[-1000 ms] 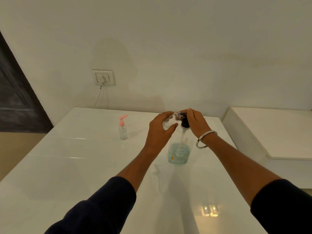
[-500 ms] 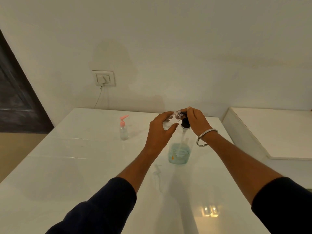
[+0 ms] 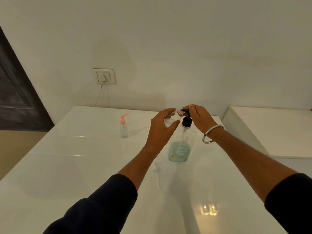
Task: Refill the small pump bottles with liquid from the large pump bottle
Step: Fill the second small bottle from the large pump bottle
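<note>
The large pump bottle (image 3: 180,146) was found upright on the white table (image 3: 84,166), with pale blue liquid in its lower part only. Its black pump head (image 3: 186,121) was covered from above by the right hand (image 3: 200,118), fingers curled over the top. A small clear bottle (image 3: 174,115), uncapped and tilted, was gripped by the left hand (image 3: 162,127) just left of the pump head, its threaded neck held at the nozzle. A second small bottle with a pink pump (image 3: 124,125) stood well left of the large bottle. A loose clear pump (image 3: 157,169) lay just in front of it.
</note>
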